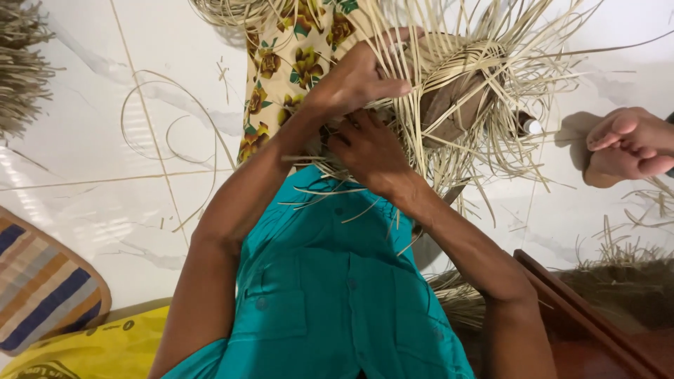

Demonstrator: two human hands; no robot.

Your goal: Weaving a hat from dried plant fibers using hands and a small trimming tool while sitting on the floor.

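A half-woven piece of pale straw [460,77] lies across my lap, its loose strips fanning out in all directions. My left hand [354,77] presses on the strips at the weave's near left side, thumb and fingers closed on several of them. Just below it, my right hand [368,151] grips the lower edge of the straw work, fingers curled into the strips. Both forearms come up over my teal shirt [330,295]. A flowered yellow cloth [281,70] covers my leg under the weave.
Another person's foot [628,144] rests on the white tiled floor at the right. Loose curled straw strips [168,126] lie at the left, a straw bundle [21,63] at far left, a striped mat [42,288] and a yellow bag [105,347] bottom left, a wooden edge [583,316] bottom right.
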